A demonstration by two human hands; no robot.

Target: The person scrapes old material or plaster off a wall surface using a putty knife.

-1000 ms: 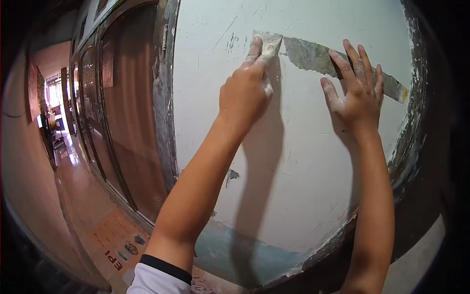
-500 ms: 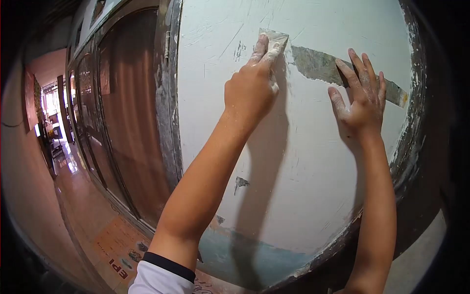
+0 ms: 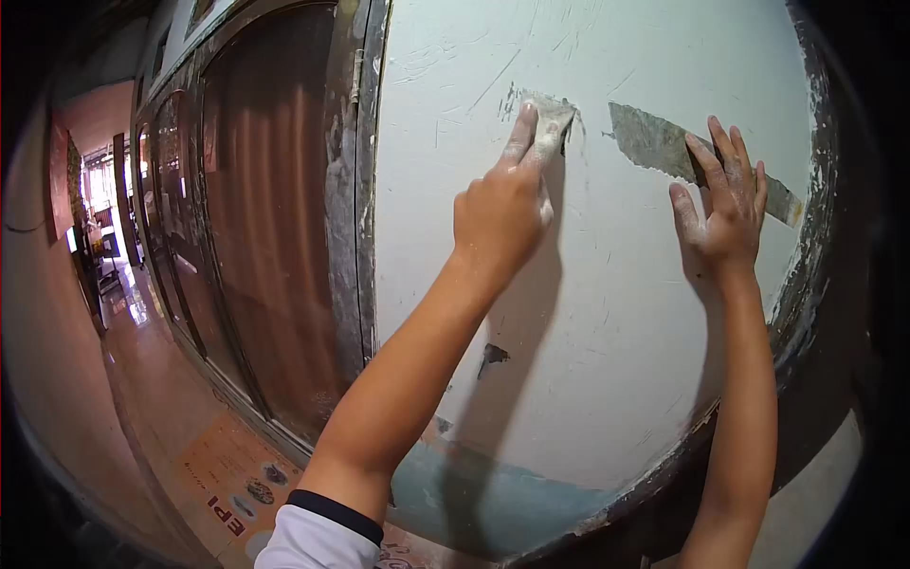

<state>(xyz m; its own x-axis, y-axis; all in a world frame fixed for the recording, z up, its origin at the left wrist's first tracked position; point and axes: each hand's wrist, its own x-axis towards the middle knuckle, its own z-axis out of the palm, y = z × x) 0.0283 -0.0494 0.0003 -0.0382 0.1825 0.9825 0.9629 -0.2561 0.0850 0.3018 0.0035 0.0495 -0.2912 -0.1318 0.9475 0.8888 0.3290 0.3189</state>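
On the pale painted panel (image 3: 626, 284), my left hand (image 3: 507, 204) grips a flat scraper (image 3: 553, 109), its blade against the surface and two dusty fingers stretched along it. Dark scrape marks show beside the blade. To the right, my right hand (image 3: 725, 204) lies with spread fingers on the panel, partly over a bare grey strip (image 3: 649, 140) where paint is gone. White dust coats the fingertips of both hands. A small dark chip mark (image 3: 492, 357) is lower on the panel.
Left of the panel is a worn dark frame with a hinge (image 3: 356, 76), then a brown curtained door (image 3: 270, 209). A printed orange sheet (image 3: 232, 474) lies on the floor at lower left. A bright passage (image 3: 118, 247) runs back at far left. Blue-green paint (image 3: 531, 498) shows along the panel's bottom.
The view has shifted, so the panel sits further right and lower. My left hand and the scraper have moved slightly down and left on the panel. My right hand stays by the strip.
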